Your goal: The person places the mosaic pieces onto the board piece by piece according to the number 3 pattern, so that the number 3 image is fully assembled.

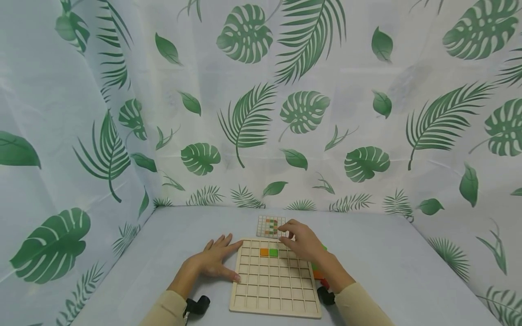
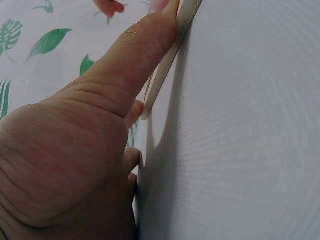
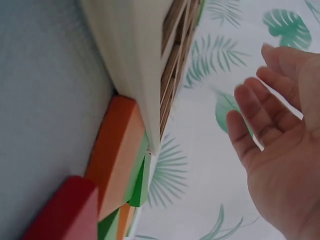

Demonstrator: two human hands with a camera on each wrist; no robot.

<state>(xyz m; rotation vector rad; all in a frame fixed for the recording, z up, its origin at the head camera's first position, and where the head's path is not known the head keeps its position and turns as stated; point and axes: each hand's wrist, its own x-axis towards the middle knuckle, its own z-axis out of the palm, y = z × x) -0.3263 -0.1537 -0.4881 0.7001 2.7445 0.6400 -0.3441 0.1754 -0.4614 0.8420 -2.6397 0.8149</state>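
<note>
A pale wooden grid board (image 1: 277, 290) lies on the table. An orange tile (image 1: 264, 252) and a green tile (image 1: 273, 252) sit side by side in one of its upper rows. My left hand (image 1: 214, 260) rests at the board's left side, fingers spread, the thumb touching the edge. Over the board's upper right hovers my right hand (image 1: 303, 242), its fingers loosely bent near a small pattern card (image 1: 263, 222). In the right wrist view that hand (image 3: 280, 130) shows nothing between its fingers. The card, behind the board, is partly hidden by it.
Loose blocks lie along the board's right edge, partly under my right forearm: an orange block (image 3: 117, 145), a red block (image 3: 65, 210) and several green and orange ones. A leaf-patterned curtain (image 1: 253, 181) stands behind the table and at both sides.
</note>
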